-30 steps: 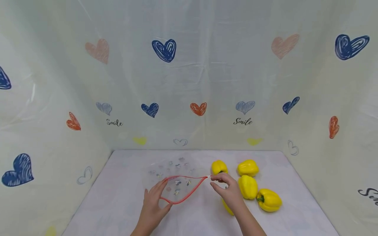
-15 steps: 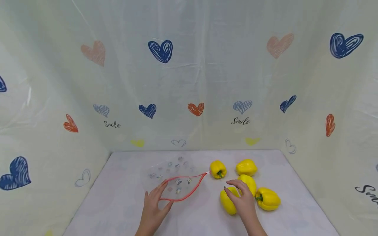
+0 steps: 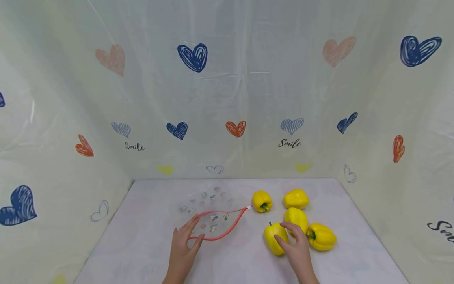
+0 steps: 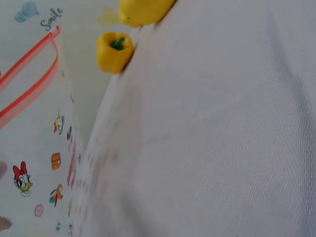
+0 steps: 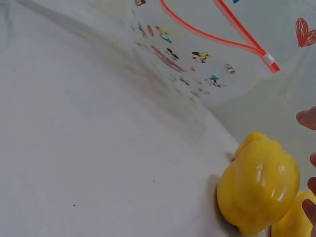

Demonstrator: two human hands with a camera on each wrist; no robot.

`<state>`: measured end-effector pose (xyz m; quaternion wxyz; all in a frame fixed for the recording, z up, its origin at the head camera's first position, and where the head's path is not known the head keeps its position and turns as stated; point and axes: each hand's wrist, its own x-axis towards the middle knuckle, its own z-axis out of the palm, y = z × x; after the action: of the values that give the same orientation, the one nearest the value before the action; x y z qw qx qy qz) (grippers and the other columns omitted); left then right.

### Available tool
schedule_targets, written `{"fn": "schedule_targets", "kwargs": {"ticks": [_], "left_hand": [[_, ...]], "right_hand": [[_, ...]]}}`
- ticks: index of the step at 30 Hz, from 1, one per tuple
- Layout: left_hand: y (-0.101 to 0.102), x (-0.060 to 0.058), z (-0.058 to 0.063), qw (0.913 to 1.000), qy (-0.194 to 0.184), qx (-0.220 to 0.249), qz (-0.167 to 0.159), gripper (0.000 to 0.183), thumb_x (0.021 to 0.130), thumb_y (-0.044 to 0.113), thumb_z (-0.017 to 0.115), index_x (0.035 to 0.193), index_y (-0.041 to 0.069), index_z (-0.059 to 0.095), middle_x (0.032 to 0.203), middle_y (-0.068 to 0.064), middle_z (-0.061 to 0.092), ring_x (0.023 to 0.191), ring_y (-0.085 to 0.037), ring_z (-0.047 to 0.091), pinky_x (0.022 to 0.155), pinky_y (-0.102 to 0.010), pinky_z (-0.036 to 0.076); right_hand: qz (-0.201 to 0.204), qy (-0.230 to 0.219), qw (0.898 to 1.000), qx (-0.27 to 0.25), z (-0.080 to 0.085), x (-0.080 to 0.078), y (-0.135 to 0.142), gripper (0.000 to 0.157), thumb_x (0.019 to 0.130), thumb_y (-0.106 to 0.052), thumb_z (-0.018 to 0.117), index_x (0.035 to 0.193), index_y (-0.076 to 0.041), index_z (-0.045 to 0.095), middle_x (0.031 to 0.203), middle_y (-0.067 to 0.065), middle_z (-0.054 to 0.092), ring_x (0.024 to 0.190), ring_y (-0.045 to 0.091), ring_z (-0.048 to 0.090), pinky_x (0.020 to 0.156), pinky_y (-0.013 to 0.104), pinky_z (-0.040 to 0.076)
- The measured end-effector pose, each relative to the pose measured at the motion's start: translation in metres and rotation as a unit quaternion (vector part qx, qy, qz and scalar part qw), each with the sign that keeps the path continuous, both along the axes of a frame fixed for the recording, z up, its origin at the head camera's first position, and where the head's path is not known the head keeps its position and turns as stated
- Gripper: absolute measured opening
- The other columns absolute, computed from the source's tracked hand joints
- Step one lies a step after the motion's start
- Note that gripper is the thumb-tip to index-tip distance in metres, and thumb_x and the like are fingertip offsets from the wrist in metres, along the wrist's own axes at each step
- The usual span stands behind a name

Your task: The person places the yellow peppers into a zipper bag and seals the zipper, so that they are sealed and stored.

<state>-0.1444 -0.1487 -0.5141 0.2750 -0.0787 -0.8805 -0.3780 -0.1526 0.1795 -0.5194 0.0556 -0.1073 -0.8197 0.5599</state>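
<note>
A pale sheet (image 3: 227,90) with a soft sheen and faint creases fills most of the head view, printed with sketchy hearts in blue, red, pink and yellow. Below it, across the lower part of the frame, lies a whitish tabletop (image 3: 142,240); its covering shows a fine weave in the left wrist view.

The clear plastic bag (image 3: 209,201) sits left of the lower centre, thin and glossy, dotted with small cartoon prints. Its red-edged mouth gapes in a leaf shape, the long axis running nearly level and rising slightly to a point at the right. Through the film show the prints and the pale surface behind.

The left hand (image 3: 182,246), at lower left of centre, holds the mouth's left end, thumb and fingers set wide apart along the rim. The right hand (image 3: 298,246), lower right of centre, has thumb and forefinger parted over a smooth, lobed yellow pepper (image 3: 273,240); whether they touch it I cannot tell. That pepper leans steeply, stem toward the top of the frame.

Four more glossy yellow peppers (image 3: 296,199) lie outside the bag, to its right; the rightmost points its green stem left.

Smallest is the white slider (image 3: 249,207) at the mouth's right tip.
</note>
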Motion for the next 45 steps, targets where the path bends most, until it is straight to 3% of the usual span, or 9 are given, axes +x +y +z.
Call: {"fn": "schedule_targets", "kwargs": {"ticks": [5,16,29,45], "left_hand": [[0.002,0.000,-0.002,0.9996,0.016,-0.002,0.023,0.058,0.072,0.004,0.084,0.126,0.007,0.064,0.127,-0.009,0.064,0.116,-0.033,0.058,0.095,-0.079,0.025],[0.006,0.005,-0.002,0.9990,-0.010,0.026,0.035,0.060,0.073,0.001,0.083,0.129,0.006,0.062,0.130,-0.011,0.061,0.120,-0.034,0.055,0.097,-0.079,0.020],[0.008,0.008,-0.004,0.9974,-0.041,0.052,0.029,0.061,0.076,-0.001,0.080,0.133,0.006,0.059,0.137,-0.011,0.056,0.124,-0.037,0.050,0.096,-0.082,0.016],[0.009,0.009,-0.008,0.9990,-0.039,0.019,0.006,0.070,0.072,-0.003,0.082,0.136,0.006,0.055,0.140,-0.010,0.054,0.123,-0.036,0.050,0.092,-0.084,0.017]], "right_hand": [[-0.010,-0.016,1.000,-0.006,-0.008,0.000,-0.001,0.052,0.083,-0.017,0.078,0.129,-0.005,0.057,0.137,0.014,0.045,0.129,0.032,0.037,0.108,0.055,0.032],[-0.019,-0.075,0.996,-0.034,-0.022,-0.004,-0.006,0.085,0.078,-0.025,0.083,0.145,-0.002,0.036,0.144,0.024,0.033,0.127,0.042,0.034,0.104,0.058,0.033],[-0.004,-0.093,0.996,-0.015,-0.025,-0.006,-0.008,0.088,0.076,-0.005,0.081,0.147,0.002,0.029,0.142,0.029,0.033,0.124,0.046,0.036,0.102,0.062,0.034],[0.032,-0.126,0.991,0.016,-0.020,-0.003,-0.008,0.087,0.074,-0.019,0.084,0.146,-0.005,0.036,0.141,0.028,0.038,0.120,0.047,0.043,0.093,0.057,0.046]]}}
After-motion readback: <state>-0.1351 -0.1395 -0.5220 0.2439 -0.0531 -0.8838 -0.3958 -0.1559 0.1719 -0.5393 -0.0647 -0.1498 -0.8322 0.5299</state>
